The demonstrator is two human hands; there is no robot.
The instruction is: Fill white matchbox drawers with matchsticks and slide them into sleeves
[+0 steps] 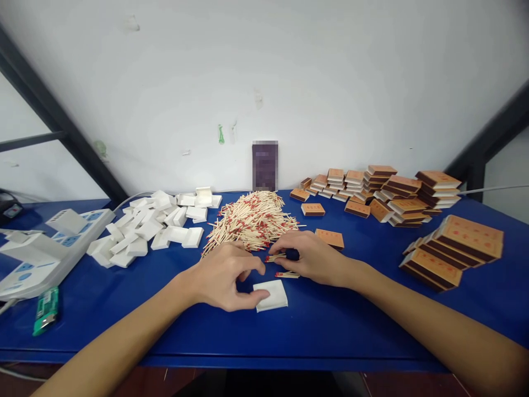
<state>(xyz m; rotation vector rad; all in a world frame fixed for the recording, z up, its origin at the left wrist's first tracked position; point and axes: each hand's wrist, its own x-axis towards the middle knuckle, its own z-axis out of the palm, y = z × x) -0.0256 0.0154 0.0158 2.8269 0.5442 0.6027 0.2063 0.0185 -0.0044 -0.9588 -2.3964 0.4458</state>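
My left hand [229, 275] is open, its thumb and fingers apart. The thumb tip lies at the edge of a small white matchbox tray [276, 298] on the table. My right hand [312, 256] is curled, thumb and fingers closing around a few red-tipped matchsticks [271, 257] at the front of the heap. Just below that hand, a small bunch of matchsticks [285, 274] lies on the table. Beyond both hands spreads a large heap of matchsticks [252, 220], its near edge partly hidden by my left hand.
White matchbox trays [142, 226] lie jumbled at the left, beside a power strip [88, 231] and a green packet [46, 310]. Orange-topped matchboxes [405, 207] stand stacked at the right, with more matchboxes [454, 248] nearer. A dark, pixelated upright object [265, 165] stands against the wall.
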